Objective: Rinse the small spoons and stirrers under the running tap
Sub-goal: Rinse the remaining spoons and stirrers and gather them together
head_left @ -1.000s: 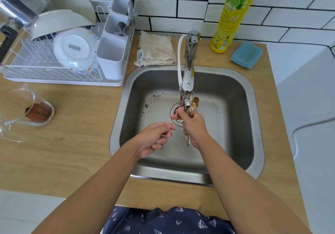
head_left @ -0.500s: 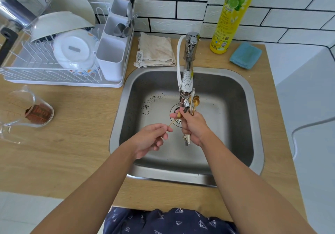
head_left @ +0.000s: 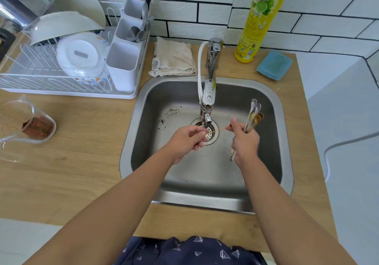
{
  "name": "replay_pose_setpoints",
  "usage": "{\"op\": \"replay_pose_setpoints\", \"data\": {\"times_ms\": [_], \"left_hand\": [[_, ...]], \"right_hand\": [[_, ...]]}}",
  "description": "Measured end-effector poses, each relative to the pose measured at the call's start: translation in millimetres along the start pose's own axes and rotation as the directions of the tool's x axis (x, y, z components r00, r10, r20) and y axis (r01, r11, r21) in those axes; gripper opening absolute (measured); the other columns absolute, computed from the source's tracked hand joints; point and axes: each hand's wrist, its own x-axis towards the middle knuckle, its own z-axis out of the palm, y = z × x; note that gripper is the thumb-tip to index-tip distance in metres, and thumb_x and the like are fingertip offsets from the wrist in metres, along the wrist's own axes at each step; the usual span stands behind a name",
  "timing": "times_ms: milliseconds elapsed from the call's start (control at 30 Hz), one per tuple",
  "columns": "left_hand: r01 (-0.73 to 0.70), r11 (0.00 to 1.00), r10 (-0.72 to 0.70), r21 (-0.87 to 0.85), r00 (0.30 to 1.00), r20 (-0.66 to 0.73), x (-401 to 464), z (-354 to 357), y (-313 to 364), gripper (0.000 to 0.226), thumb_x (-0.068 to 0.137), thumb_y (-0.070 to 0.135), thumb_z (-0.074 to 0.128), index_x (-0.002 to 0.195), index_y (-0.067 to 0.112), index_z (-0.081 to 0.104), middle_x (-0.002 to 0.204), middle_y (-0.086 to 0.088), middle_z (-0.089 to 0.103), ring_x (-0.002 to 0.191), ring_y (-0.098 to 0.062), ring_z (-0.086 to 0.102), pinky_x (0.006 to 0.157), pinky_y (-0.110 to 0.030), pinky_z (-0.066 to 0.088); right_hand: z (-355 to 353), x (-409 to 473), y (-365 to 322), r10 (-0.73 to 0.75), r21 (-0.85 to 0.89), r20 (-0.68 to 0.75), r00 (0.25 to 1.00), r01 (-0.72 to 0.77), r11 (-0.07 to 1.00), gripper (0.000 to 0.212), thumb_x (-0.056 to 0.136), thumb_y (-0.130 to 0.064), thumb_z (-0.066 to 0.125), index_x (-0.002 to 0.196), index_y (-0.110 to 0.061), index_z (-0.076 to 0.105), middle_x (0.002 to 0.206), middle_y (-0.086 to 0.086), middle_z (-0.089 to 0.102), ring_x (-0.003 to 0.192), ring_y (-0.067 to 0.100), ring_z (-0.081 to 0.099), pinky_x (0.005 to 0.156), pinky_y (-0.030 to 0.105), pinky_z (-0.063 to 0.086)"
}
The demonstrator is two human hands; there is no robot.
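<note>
Over the steel sink (head_left: 272, 104), my right hand (head_left: 245, 141) grips a bundle of small silver and gold spoons and stirrers (head_left: 253, 115), bowls pointing away from me, to the right of the tap spout (head_left: 207, 100). A thin gold stirrer (head_left: 220, 129) stretches between both hands just below the nozzle: my left hand (head_left: 187, 139) pinches its left end, the right fingertips pinch its right end. The hands sit above the drain (head_left: 210, 133). Running water is too faint to make out.
Dark specks lie on the sink floor left of the drain. A white dish rack (head_left: 61, 68) with bowls and a cutlery caddy stands back left. A glass jug (head_left: 26, 125) lies on the wooden counter. A folded cloth (head_left: 174, 59), yellow detergent bottle (head_left: 260, 20) and blue sponge (head_left: 274, 64) line the back.
My right hand has carried the bundle of spoons rightward, away from under the nozzle. The thin gold stirrer has been drawn out sideways and now spans both hands.
</note>
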Motion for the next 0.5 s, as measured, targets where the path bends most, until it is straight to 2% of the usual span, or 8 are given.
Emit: {"op": "replay_pose_setpoints", "data": {"times_ms": [100,167,233,300,400,500], "left_hand": [[0.034,0.996,-0.037,-0.082,0.999,-0.033,11.4,19.5,6.4,0.014,0.101,0.014,0.054,0.097,0.007,0.065,0.073,-0.002,0.061,0.049,-0.006,0.053,0.046,-0.018,0.043],[0.054,0.998,-0.057,-0.034,0.992,-0.115,17.0,28.3,8.3,0.021,0.103,0.019,0.049,0.095,0.01,0.066,0.06,0.001,0.051,0.044,-0.01,0.042,0.04,-0.021,0.031],[0.039,0.999,-0.033,0.031,0.985,-0.172,20.8,34.2,10.0,0.024,0.102,0.021,0.046,0.092,0.013,0.067,0.053,0.004,0.042,0.045,-0.012,0.033,0.044,-0.022,0.024],[-0.023,0.999,0.027,0.044,0.994,-0.106,20.0,36.0,11.3,0.022,0.102,0.022,0.047,0.099,0.012,0.065,0.056,0.002,0.043,0.048,-0.012,0.039,0.045,-0.023,0.029],[-0.055,0.998,0.055,-0.02,0.998,0.031,14.0,31.5,7.4,0.018,0.103,0.013,0.043,0.113,0.004,0.055,0.069,-0.001,0.059,0.059,-0.013,0.06,0.045,-0.023,0.04],[-0.008,1.0,0.007,-0.007,0.996,-0.091,11.5,28.0,0.4,0.023,0.104,0.02,0.041,0.103,0.002,0.056,0.055,0.002,0.057,0.046,-0.015,0.052,0.04,-0.024,0.036]], "right_hand": [[-11.9,4.0,-4.5,0.026,0.022,-0.052,0.998,-0.025,0.999,0.026,0.094,-0.034,0.073,0.072,-0.022,0.075,0.084,0.001,0.081,0.059,0.007,0.05,0.064,0.028,0.038],[-17.0,4.7,-6.6,0.042,0.018,-0.054,0.998,-0.041,0.999,0.024,0.095,-0.033,0.072,0.073,-0.022,0.075,0.087,0.003,0.081,0.055,0.008,0.046,0.06,0.027,0.038],[-19.0,3.9,-6.6,0.052,0.028,-0.075,0.996,-0.05,0.998,0.025,0.095,-0.032,0.071,0.073,-0.023,0.075,0.084,0.007,0.078,0.049,0.008,0.041,0.055,0.028,0.037],[-18.9,2.3,-7.5,0.073,0.056,-0.115,0.991,-0.067,0.996,0.029,0.095,-0.031,0.071,0.068,-0.024,0.075,0.086,0.009,0.077,0.051,0.009,0.041,0.057,0.028,0.038],[-18.0,1.3,-9.8,0.093,0.08,-0.14,0.986,-0.083,0.993,0.027,0.096,-0.03,0.07,0.07,-0.022,0.074,0.089,0.01,0.078,0.053,0.01,0.041,0.059,0.028,0.037],[-13.9,-0.4,-9.1,0.099,0.049,-0.083,0.992,-0.095,0.994,0.018,0.096,-0.03,0.07,0.081,-0.019,0.073,0.092,0.006,0.081,0.056,0.009,0.045,0.062,0.027,0.038]]}}
